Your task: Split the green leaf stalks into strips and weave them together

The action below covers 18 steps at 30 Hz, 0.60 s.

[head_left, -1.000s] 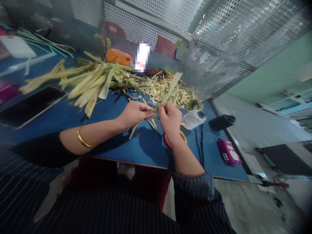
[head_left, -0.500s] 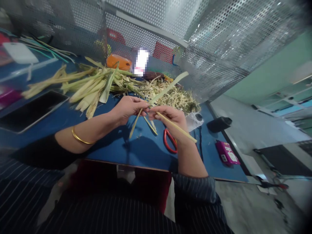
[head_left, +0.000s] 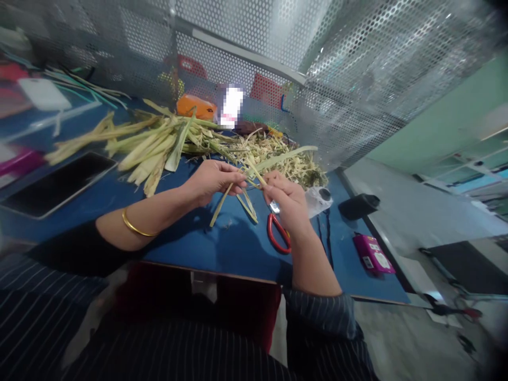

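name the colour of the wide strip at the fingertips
Pale yellow-green; the strip shows best in the head view.

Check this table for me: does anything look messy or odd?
The heap of shredded strips looks messy, lying tangled to the right of the longer husks. Behind, a bright patch is pixelated, so I cannot tell what it is.

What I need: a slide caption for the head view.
Left hand and right hand pinch pale plant strips above a blue table.
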### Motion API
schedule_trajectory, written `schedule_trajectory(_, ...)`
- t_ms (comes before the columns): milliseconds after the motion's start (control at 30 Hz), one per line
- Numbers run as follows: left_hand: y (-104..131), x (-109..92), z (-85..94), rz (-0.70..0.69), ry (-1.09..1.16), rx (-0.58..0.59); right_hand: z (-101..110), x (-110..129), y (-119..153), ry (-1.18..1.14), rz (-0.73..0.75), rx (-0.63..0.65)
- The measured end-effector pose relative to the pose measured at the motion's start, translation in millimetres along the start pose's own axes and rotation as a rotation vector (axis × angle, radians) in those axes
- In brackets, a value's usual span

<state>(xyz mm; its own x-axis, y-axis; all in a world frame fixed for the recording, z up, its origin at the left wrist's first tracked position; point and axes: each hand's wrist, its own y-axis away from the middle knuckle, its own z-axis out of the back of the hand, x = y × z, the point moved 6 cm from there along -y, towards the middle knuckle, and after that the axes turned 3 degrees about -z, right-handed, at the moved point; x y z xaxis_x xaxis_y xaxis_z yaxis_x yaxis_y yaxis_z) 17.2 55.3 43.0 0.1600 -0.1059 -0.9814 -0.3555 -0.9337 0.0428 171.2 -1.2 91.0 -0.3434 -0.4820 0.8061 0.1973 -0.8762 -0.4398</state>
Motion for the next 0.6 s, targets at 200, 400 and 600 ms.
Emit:
schedule_trajectory(200,2.9,-3.0,-0.4,-0.001,-0.03,-0.03,-5.9,-0.4,-2.1,0.072,-0.031,0.084)
schedule_trajectory(400,5.9,-8.1,-3.5,-0.057,-0.102,-0.065,-8.3,-2.1,-0.1,0.137,-0.01,0.05)
schedule_trajectory(600,9.4,-6.5,-12.5,-0.13,-0.191,0.001,-15.3,-1.8,0.3,0.297,0.047,0.008)
